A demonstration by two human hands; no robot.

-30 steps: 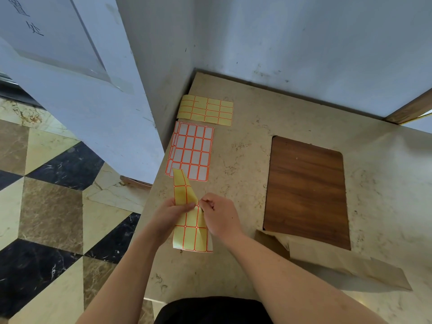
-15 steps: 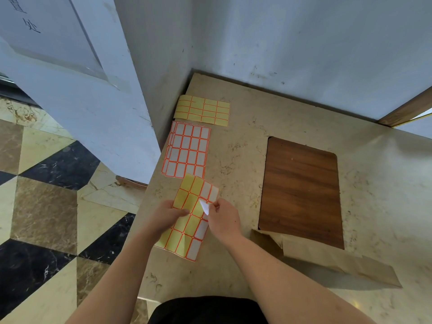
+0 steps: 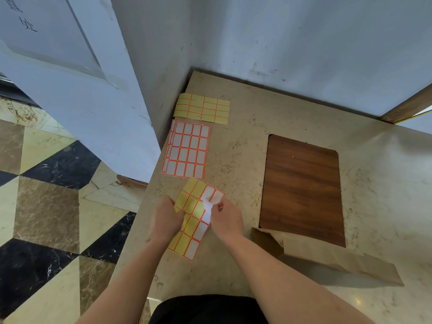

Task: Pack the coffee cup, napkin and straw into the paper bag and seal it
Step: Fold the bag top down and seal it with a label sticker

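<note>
Label (image 3: pixel 207 207) now peeled further off the sheet (image 3: pixel 191 220), pinched in right hand (image 3: pixel 225 218) while left hand (image 3: pixel 167 219) grips the sheet edge; bag (image 3: pixel 339 260) lies flat just right of the right arm, long axis left-right, so right hand is nearer.

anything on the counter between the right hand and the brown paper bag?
Nothing. In the head view, bare beige stone counter separates the right hand, pinching a white sticker, from the flat brown paper bag. The dark wooden board lies farther back.
</note>
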